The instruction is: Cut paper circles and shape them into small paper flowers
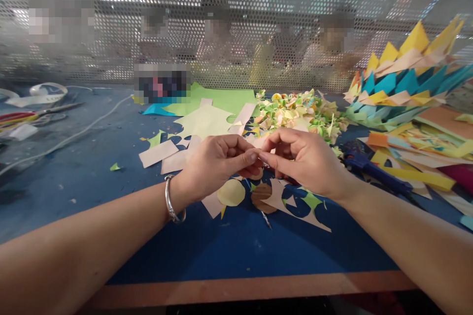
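Observation:
My left hand (231, 160), with a silver bangle (170, 202) at its wrist, meets my right hand (297, 160) above the middle of the table. Thumb and forefinger of each are pinched, and the tips touch. Whatever lies between them is hidden or too small to name. Below my hands are a pale yellow paper disc (231, 192), a brown round piece (263, 198) and a pink paper offcut (308, 214) with curved cutouts. The tip of a thin pen-like tool (266, 220) pokes out there.
Behind my hands lie a pale green cut sheet (205, 120), green paper (221, 98) and a heap of small curled paper pieces (299, 113). On the right are a blue glue gun (379, 170), paper strips (417, 177) and stacked pointed paper shapes (410, 76). Scissors (22, 118) and a cable (70, 135) lie left.

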Demonstrator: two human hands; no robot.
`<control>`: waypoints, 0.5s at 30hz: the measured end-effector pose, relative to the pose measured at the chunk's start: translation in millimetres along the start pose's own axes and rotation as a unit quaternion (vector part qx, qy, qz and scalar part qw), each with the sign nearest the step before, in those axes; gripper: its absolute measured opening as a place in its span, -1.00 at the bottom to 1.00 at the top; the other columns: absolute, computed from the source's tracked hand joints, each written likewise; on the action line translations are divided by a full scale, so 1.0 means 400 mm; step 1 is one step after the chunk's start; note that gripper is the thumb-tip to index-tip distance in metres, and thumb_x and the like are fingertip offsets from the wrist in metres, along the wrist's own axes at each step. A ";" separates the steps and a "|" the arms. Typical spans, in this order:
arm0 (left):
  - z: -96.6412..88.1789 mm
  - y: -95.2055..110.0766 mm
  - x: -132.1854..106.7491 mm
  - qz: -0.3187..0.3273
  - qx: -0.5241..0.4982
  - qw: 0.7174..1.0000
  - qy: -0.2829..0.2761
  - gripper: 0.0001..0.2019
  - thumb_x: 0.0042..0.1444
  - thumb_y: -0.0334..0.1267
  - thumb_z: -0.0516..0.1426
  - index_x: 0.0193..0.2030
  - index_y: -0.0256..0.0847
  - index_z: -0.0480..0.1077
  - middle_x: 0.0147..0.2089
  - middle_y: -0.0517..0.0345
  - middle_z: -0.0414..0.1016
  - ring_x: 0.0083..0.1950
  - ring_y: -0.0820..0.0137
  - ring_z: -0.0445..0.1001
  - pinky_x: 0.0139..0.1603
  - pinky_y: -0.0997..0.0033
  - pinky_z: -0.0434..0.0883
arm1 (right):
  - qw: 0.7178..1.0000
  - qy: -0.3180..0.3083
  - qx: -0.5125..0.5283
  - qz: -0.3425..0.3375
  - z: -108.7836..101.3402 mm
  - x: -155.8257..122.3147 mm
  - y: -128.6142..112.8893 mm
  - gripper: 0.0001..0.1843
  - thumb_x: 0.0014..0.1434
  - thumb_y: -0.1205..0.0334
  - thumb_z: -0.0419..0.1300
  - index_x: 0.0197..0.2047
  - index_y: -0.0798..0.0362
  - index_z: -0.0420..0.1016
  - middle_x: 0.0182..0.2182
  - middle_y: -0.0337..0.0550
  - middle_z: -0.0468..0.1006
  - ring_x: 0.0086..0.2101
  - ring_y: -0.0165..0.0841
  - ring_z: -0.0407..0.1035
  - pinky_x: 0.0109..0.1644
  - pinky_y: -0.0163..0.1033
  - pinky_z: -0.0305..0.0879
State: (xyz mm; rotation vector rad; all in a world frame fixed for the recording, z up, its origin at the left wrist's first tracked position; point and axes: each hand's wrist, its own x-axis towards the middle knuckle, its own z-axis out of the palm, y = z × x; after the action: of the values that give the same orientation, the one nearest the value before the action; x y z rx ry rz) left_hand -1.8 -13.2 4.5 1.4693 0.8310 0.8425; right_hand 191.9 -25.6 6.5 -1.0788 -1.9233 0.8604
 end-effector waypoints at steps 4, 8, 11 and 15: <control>0.001 0.000 0.000 0.017 0.008 1.000 0.008 -0.92 0.16 -0.34 0.20 -0.32 -0.32 0.44 -0.43 0.14 0.60 -0.36 0.48 0.60 -0.34 0.58 0.50 | 1.000 0.004 0.004 0.006 -0.002 0.002 -0.003 -0.81 0.19 0.12 0.26 -0.26 0.07 0.41 -0.48 -0.28 0.49 -0.63 -0.56 0.31 -0.61 -0.42 0.22; 0.002 0.001 0.000 0.027 0.017 0.999 0.008 -0.92 0.17 -0.34 0.19 -0.31 -0.32 0.44 -0.44 0.15 0.59 -0.37 0.48 0.60 -0.35 0.58 0.50 | 1.000 0.007 0.013 0.018 -0.004 0.004 -0.003 -0.77 0.18 0.10 0.28 -0.21 0.06 0.41 -0.46 -0.27 0.49 -0.62 -0.55 0.33 -0.60 -0.42 0.26; 0.004 0.000 -0.001 0.031 0.021 0.999 0.011 -0.92 0.17 -0.34 0.19 -0.31 -0.32 0.43 -0.43 0.14 0.59 -0.37 0.48 0.60 -0.35 0.59 0.51 | 1.000 -0.013 0.015 0.019 -0.007 0.003 -0.004 -0.78 0.20 0.09 0.25 -0.22 0.06 0.44 -0.50 -0.29 0.46 -0.62 -0.54 0.33 -0.62 -0.43 0.25; 0.005 0.001 -0.003 0.027 0.023 0.999 0.015 -0.91 0.17 -0.33 0.19 -0.31 -0.32 0.42 -0.42 0.13 0.59 -0.36 0.47 0.60 -0.34 0.58 0.52 | 0.999 -0.033 0.021 0.018 -0.009 0.002 -0.004 -0.81 0.21 0.10 0.24 -0.27 0.07 0.47 -0.55 -0.31 0.42 -0.63 -0.55 0.31 -0.65 -0.44 0.21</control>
State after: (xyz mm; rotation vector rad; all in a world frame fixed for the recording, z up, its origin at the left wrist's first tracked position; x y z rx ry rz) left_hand -0.8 -15.3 5.0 1.5281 0.8417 0.8933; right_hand 194.0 -24.9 9.9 -1.0763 -1.9372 0.9637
